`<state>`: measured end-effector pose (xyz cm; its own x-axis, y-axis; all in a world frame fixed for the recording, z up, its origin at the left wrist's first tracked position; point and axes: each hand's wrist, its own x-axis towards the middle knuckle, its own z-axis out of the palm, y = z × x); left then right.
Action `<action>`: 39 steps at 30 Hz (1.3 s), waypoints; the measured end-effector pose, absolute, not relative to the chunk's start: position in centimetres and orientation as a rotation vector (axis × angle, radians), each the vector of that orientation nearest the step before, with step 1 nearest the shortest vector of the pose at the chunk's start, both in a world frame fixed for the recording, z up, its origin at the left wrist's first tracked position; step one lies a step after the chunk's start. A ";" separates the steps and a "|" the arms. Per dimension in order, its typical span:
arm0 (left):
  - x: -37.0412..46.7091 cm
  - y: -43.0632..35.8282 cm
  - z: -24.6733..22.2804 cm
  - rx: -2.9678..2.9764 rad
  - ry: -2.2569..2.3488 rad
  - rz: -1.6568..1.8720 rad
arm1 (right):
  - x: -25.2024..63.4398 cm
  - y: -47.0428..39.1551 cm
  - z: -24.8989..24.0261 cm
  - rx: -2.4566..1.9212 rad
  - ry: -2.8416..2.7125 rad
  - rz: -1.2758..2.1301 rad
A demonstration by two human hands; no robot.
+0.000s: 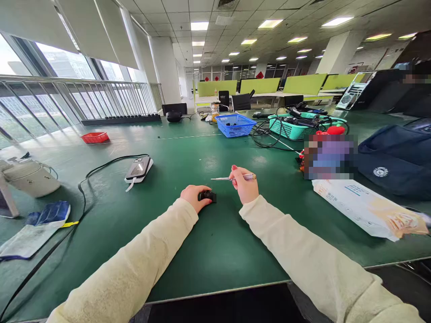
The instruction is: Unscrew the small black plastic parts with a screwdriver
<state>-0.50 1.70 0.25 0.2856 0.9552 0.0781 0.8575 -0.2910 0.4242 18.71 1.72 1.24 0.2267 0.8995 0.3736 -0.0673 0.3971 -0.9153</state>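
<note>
On the green table, my left hand is closed around a small black part, thumb on the near side and fingers on the far side. Its exact kind is too small to make out. To the right, my right hand grips a screwdriver with a clear handle. The thin metal shaft points left, above and a little beyond the black part, apart from it. Cream sleeves cover both my forearms.
Left are a phone on a white power bank, a black strap, gloves and a red tray. Farther back stand a blue basket and a green basket with cables. A wipes pack and dark bag lie right.
</note>
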 end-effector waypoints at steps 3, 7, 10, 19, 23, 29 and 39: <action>-0.6 1.8 0.1 2.231 1.652 0.483 | 18.9 2.1 1.2 -0.946 -1.050 0.908; -0.7 1.8 0.0 2.186 1.622 0.536 | 18.6 2.1 1.0 -1.022 -1.065 0.938; -0.7 1.7 0.2 2.167 1.606 0.556 | 18.3 1.9 1.0 -1.063 -1.118 0.923; -0.5 1.5 0.5 2.155 1.639 0.530 | 18.4 2.2 0.6 -1.086 -1.094 0.947; -0.5 1.6 0.4 2.152 1.655 0.519 | 18.4 2.4 0.2 -1.090 -1.099 0.963; -0.6 1.6 0.4 2.167 1.656 0.496 | 18.3 2.2 0.4 -1.094 -1.076 0.991; -0.5 1.6 0.2 2.201 1.642 0.483 | 18.0 2.1 0.8 -1.022 -0.929 1.158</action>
